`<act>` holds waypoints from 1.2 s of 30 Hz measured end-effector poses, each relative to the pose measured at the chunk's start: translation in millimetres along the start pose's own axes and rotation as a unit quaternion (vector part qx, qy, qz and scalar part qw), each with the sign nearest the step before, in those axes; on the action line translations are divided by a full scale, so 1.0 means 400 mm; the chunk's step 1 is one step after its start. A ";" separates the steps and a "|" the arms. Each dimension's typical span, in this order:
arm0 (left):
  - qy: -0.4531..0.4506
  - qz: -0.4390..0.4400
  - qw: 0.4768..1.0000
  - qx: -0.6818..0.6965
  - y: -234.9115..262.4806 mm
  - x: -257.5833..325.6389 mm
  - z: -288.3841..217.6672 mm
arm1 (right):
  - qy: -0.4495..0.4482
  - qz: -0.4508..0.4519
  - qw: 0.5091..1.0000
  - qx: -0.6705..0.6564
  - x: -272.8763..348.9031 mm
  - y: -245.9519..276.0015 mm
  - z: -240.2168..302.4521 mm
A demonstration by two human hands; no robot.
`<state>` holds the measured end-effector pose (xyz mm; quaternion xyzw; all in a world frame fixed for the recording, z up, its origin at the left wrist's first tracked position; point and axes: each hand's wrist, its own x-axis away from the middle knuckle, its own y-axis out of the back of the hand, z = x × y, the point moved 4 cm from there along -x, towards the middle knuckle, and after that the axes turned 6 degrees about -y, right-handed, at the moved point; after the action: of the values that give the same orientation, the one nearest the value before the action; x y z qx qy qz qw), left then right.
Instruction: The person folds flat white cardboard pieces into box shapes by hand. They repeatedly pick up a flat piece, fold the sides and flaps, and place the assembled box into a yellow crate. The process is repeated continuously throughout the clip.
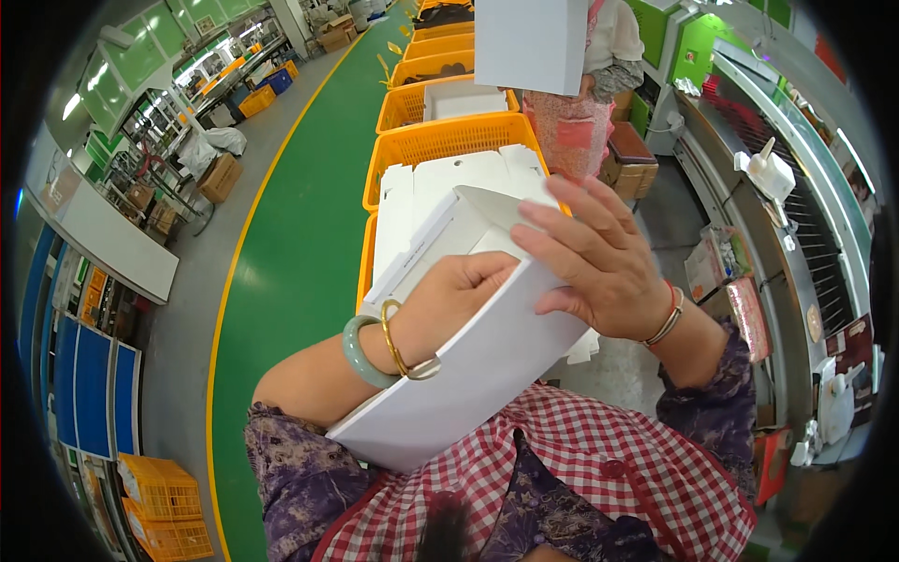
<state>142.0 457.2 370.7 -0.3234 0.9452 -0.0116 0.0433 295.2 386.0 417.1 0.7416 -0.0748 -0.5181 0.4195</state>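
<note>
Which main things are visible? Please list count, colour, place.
Open box: one, white, before the person
Crates: several, yellow, row ahead
Cardboard pieces: several, white, nearest crate
Co-worker: one, pink apron, upper middle
Bottles: two, white, right side
Stacked crates: two, yellow, lower left
Panels: several, blue, lower left
Cartons: several, brown, upper left
Floor strip: one, green, left of crates
Checked apron: one, red-white, lower middle
Left hand: one, inside box
Right hand: one, fingers at box's end

Green floor [290, 225] (yellow line [210, 393] along it), grey walkway [183, 347], blue panels [92, 375] left, green machine [695, 49] upper right
</note>
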 end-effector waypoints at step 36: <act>-0.163 -0.004 0.791 -0.590 0.121 0.346 0.464 | -0.264 0.194 0.930 -0.166 0.445 -0.501 0.010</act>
<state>20.2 411.6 173.0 -0.2868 0.7462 0.6007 -0.0025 307.2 414.3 150.8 0.4688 -0.2380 -0.6088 0.5941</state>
